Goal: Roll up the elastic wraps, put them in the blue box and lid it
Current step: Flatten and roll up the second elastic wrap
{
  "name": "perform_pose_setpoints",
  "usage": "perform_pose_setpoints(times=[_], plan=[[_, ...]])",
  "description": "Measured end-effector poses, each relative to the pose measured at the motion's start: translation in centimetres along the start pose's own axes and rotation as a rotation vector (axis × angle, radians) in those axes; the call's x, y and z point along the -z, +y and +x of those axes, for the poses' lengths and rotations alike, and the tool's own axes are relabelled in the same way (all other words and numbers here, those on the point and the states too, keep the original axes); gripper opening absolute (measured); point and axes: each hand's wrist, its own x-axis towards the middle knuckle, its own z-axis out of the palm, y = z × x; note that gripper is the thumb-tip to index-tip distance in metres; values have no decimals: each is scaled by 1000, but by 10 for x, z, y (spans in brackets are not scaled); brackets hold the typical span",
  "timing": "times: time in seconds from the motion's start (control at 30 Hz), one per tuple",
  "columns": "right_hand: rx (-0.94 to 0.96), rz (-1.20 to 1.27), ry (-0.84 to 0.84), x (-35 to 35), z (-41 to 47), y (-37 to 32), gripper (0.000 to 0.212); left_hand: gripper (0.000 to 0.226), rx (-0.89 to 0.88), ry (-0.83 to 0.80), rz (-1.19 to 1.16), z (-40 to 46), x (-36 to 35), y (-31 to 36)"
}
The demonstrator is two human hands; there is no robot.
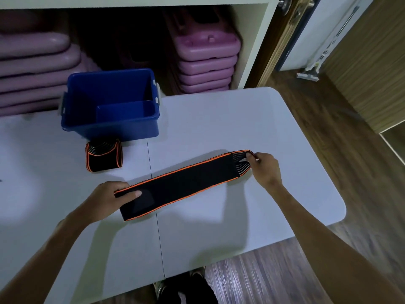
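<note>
A black elastic wrap with orange edges [184, 183] lies stretched flat across the white table [219, 119], running from lower left to upper right. My left hand [109, 199] pinches its near left end, thumb on top. My right hand [266, 167] grips its far right end, where the fabric has grey stripes. A second wrap [103, 155], rolled up, sits just in front of the blue box [109, 128]. The blue box stands open at the table's back left, with nothing visible inside. No lid is in view.
Stacks of pink plastic stools [206, 60] fill a shelf behind the table. The table's rounded right edge [341, 207] drops to a wooden floor [328, 128]. A door and a mop head [308, 74] are at the upper right. My shoes [184, 286] show below the table.
</note>
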Motion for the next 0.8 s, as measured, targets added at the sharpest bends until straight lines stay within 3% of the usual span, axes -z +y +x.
perform_pose_setpoints(times=[0.17,0.27,0.37,0.47,0.53,0.8], plan=[[23,-138,25,-13,16,-6,18,24,-71,150,64,10,-20,-11],[23,-176,38,-19,24,-5,17,26,-94,211,11,15,-28,-11],[-20,-149,16,-22,33,-4,19,56,-47,192,37,11,-32,-2],[-40,-105,2,-25,39,-3,26,104,-114,139,456,5,-42,8],[-41,-98,-5,-28,42,-1,26,113,-174,116,592,4,-48,9],[-48,-105,36,-29,52,-2,25,78,-268,239,644,-8,-52,0]])
